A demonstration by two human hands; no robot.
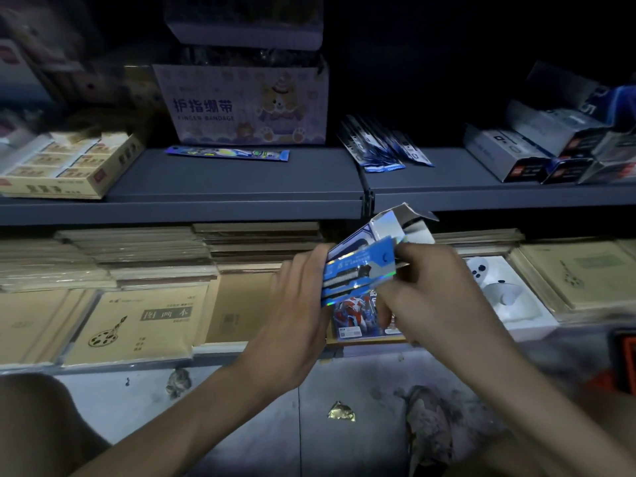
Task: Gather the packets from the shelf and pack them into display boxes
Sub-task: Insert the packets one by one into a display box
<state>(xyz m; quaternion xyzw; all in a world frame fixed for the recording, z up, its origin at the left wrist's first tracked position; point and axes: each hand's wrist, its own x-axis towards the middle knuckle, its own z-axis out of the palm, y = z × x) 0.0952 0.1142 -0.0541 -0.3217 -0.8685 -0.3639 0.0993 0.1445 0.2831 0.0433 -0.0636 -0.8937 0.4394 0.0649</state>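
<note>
A: Blue foil packets [358,270], a small stack, lie against the open display box [389,225]. Both are held in the air in front of the lower shelf. I cannot tell whether the stack is partly inside. The left hand [296,315] curls round the box and stack from the side. The right hand [437,297] pinches the stack's near end.

B: Notes for doing the step well?

A: Judgement only: square the edges first, keep the top flaps folded clear, and slide the stack in flat along a box wall. The left steadies, the right pushes. Foil looks slick, so a loose pinch may let the stack fan out.

B: Counts?

A: Display box in hand: one. Stack: at least three edges show, exact number unreadable. Upper shelf [241,180]: one fanned heap of dark blue packets [382,146], overlapped, roughly six, uncertain. One long packet [227,153] lies alone, just in front of the finger-bandage carton [241,105]. Grey boxes [509,153] at far right: at least four, blurred.

B: Hands: two, both occupied.
</note>
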